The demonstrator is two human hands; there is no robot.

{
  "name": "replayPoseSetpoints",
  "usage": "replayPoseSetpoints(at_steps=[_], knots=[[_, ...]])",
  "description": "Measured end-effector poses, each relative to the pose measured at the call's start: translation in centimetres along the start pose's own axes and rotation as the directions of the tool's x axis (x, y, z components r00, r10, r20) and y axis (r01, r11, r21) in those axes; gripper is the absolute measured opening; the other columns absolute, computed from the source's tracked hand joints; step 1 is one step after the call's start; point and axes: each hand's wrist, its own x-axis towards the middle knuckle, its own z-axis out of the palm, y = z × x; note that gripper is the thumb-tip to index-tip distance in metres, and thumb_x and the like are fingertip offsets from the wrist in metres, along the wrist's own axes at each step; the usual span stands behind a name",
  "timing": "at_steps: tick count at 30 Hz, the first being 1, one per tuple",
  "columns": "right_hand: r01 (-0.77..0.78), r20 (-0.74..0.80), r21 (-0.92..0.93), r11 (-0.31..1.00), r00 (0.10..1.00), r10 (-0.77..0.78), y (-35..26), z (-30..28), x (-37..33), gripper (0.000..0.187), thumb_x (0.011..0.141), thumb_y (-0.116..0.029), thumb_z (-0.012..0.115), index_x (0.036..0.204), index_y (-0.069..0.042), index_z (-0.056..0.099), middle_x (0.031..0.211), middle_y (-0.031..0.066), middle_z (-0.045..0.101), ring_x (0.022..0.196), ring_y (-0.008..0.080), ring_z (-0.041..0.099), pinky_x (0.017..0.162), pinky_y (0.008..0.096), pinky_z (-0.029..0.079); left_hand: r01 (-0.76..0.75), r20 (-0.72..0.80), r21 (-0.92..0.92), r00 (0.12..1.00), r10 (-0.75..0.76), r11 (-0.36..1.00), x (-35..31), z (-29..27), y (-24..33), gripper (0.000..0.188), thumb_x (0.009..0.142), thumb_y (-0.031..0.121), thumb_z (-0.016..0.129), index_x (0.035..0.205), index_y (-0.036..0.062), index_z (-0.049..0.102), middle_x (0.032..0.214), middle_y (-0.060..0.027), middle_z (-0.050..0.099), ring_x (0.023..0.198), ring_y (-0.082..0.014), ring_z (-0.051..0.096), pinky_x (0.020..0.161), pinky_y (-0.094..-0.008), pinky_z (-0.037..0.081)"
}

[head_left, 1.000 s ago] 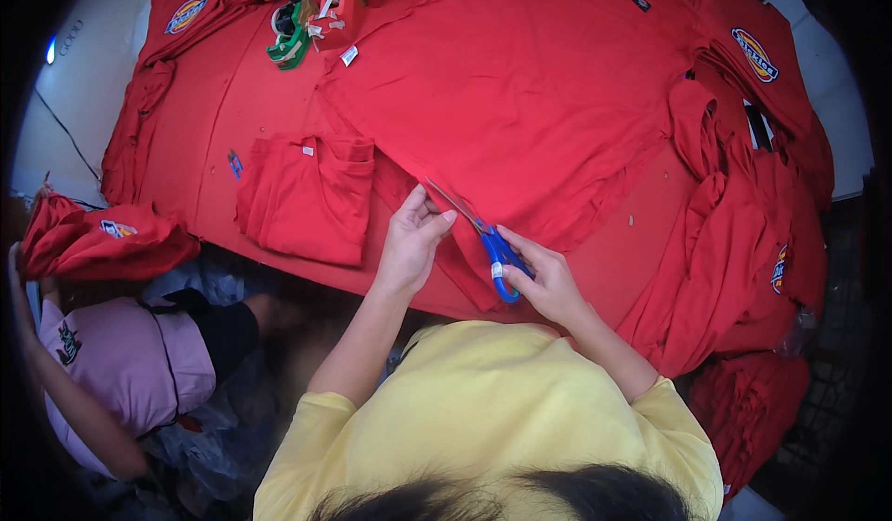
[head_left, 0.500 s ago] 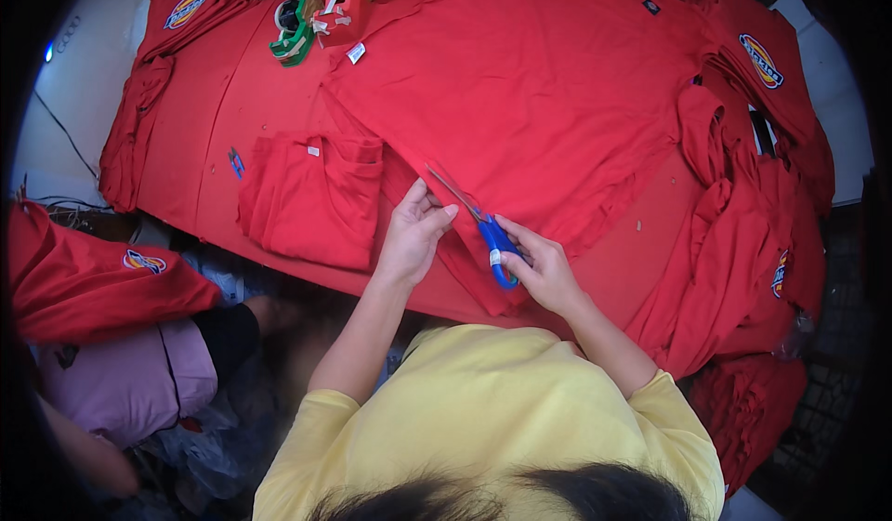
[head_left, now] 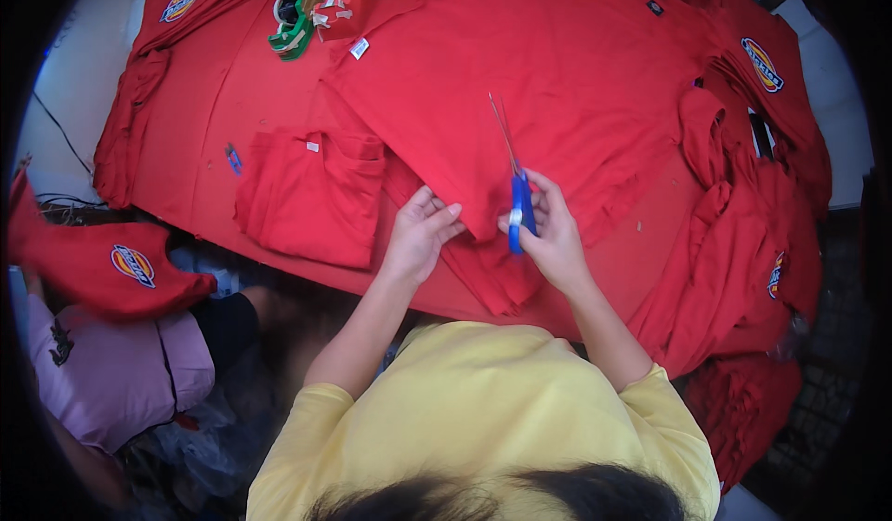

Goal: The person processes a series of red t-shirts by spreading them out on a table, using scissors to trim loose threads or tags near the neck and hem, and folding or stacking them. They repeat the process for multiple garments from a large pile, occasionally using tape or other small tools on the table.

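My right hand (head_left: 555, 233) grips blue-handled scissors (head_left: 516, 191), whose thin blades point up and away over a large red garment (head_left: 557, 75) spread on the table. My left hand (head_left: 418, 233) pinches the near edge of that red garment, just left of the scissors. A folded red piece (head_left: 311, 191) with a small white label lies to the left of my left hand.
Tape rolls and a green dispenser (head_left: 293, 28) sit at the far edge. Red garments with oval badges hang off the right side (head_left: 743, 233). At the left a person in a lilac top (head_left: 121, 372) holds a red badged garment (head_left: 102, 265). White table edge (head_left: 74, 84) shows left.
The scissors have swung from lying slanted on the cloth to pointing up and away. The person at left has lifted the red badged garment further across their lap.
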Motion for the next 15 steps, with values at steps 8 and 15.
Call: replayPoseSetpoints(at_steps=[8,15], knots=[[-0.092,-0.053,-0.015,0.996,0.994,0.091,2.2,0.5,-1.0,0.062,0.079,0.007,0.061,0.134,-0.004,0.035,0.092,0.0058,0.05,0.087,0.0117,0.055,0.077,0.0251,0.049,0.171,0.041,-0.043,0.985,-0.169,0.984,-0.9,0.9,-4.8,0.021,0.092,0.011,0.058,0.112,0.0065,0.057,0.104,-0.0046,0.064,0.091,-0.015,0.063,0.082,-0.0311,0.052],[-0.236,-0.036,-0.236,0.943,0.972,0.234,3.2,-4.4,-12.8,0.057,0.082,0.005,0.059,0.133,-0.005,0.037,0.09,0.0055,0.05,0.084,0.0117,0.057,0.073,0.0268,0.048,-0.006,-0.154,-0.34,0.987,-0.05,0.94,2.8,-2.2,-2.0,0.025,0.094,0.019,0.056,0.114,0.0044,0.054,0.115,-0.0099,0.062,0.104,-0.023,0.06,0.093,-0.0373,0.047]])
